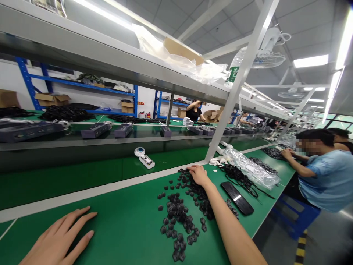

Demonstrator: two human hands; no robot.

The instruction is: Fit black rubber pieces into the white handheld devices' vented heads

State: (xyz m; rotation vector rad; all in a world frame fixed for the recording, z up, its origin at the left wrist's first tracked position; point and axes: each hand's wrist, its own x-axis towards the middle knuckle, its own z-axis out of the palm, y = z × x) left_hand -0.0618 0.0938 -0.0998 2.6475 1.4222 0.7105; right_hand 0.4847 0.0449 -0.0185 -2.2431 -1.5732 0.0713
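Observation:
My left hand (62, 237) hovers over or rests on the green table surface (121, 228) at the lower left, fingers spread, holding nothing. At the far edge of a scattered heap of small black pentagon-shaped parts (179, 213) is my right hand (199, 175). Its fingers stretch out to the left and touch or nearly touch the heap's far pieces; I see nothing held, though the undersides of the fingers are hidden. My right forearm covers part of the heap. To the right of that forearm lies a black smartphone (237, 198).
A white device with a round blue-dotted head (145, 157) lies on the green conveyor belt (91, 173). Black straps (239, 176) and a clear plastic bag (250, 167) lie beyond the phone. A metal post (239, 88) rises near my right hand. Co-workers sit at the right (328, 169).

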